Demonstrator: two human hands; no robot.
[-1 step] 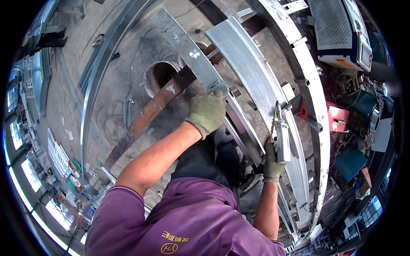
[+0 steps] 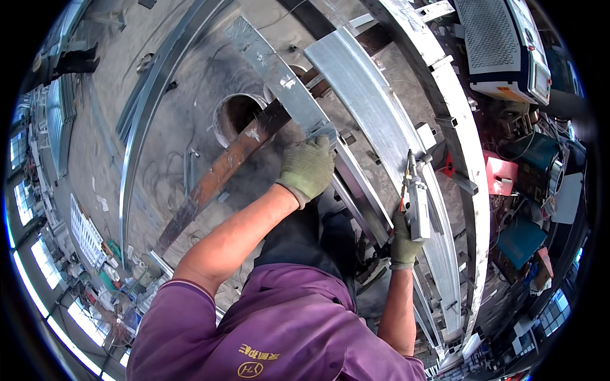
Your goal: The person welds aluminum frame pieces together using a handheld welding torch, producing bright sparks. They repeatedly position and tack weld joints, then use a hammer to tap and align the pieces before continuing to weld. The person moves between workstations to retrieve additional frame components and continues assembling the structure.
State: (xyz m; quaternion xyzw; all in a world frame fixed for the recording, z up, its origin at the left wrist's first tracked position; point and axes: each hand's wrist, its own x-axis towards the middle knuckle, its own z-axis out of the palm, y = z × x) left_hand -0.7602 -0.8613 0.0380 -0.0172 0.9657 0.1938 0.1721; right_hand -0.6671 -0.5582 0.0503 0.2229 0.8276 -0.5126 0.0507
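My left hand (image 2: pixel 307 166), in a green work glove, is closed around the near end of a flat grey metal bar (image 2: pixel 277 73). The bar slants away to the upper left, crossing over a rusty brown beam (image 2: pixel 222 165). My gloved right hand (image 2: pixel 404 244) is wrapped round a grey welding torch (image 2: pixel 418 206) with a slim nozzle pointing away from me. The torch lies over the edge of a wide silvery metal channel (image 2: pixel 362 79). Between my hands run narrower metal profiles (image 2: pixel 365 185). The fingertips of both hands are partly hidden.
A long curved steel frame (image 2: pixel 451 108) with short square stubs passes on the right. Beyond it stand a white and dark machine cabinet (image 2: pixel 488 38) and a red box (image 2: pixel 500 173). An open round bucket (image 2: pixel 223 130) sits on the floor, and another curved rail (image 2: pixel 143 120) lies left.
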